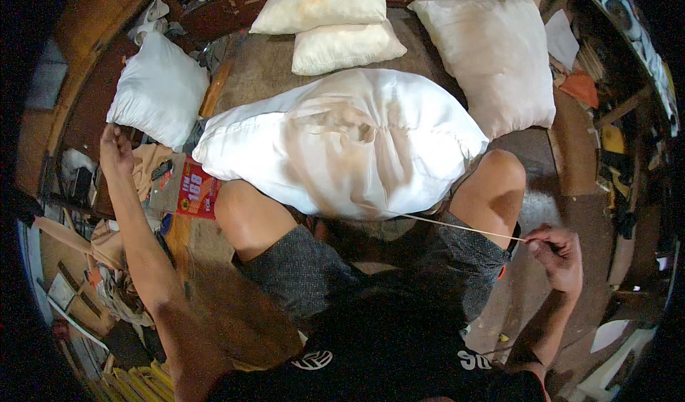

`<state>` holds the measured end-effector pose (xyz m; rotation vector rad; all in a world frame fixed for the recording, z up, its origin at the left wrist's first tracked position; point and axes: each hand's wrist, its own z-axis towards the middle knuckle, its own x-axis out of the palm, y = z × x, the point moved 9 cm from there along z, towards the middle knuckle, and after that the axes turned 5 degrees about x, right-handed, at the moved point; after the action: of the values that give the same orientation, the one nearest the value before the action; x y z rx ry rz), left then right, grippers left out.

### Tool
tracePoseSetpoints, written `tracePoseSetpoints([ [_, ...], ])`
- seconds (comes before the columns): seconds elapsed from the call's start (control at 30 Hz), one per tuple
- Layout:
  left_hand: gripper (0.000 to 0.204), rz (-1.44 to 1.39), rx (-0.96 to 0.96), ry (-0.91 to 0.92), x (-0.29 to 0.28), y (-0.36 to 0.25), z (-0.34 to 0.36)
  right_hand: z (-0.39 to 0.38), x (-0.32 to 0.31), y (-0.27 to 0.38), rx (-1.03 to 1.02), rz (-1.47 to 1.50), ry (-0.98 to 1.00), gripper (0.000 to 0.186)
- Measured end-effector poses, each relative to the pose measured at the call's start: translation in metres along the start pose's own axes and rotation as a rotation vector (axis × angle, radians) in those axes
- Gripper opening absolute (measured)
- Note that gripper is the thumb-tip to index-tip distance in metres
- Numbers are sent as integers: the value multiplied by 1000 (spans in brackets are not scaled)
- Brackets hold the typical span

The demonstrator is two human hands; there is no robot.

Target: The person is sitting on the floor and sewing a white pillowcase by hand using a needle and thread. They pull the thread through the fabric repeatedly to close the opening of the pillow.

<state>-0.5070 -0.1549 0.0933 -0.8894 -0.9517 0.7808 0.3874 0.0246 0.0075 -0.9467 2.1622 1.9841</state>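
we're seated w/ a big white pillow across our knees. our right hand is out to the right, fingers pinched on a pale thread running taut to the pillow's near edge. our left hand is stretched far left, by a smaller white pillow; can't tell its fingers. more pillows lie beyond.

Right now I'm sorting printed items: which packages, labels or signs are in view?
Cardboard package: flat on the floor left of the left knee, beside the big white pillow; rectangular, brown flap, red printed face with yellow and white markings.
No screens or signs visible.
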Motion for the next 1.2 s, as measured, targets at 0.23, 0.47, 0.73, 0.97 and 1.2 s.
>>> tracePoseSetpoints([
  [0.23,20,307,-81,-244,-247,73,-38,-3,-75,-21,89,-311,-207,9],
  [0.47,19,729,-209,-498,-438,89,-169,6,-168,-33,3,-646,-464,20],
  [0.73,22,1199,-327,-605,-507,91,-303,27,-263,-86,50,-596,-599,27],
  [0.97,29,1529,-390,-554,-504,98,-351,-5,-353,-169,-196,-948,-781,28],
  [1.2,36,1836,-535,-340,-516,149,-374,-75,-439,-197,-330,-1281,-1088,35],
])
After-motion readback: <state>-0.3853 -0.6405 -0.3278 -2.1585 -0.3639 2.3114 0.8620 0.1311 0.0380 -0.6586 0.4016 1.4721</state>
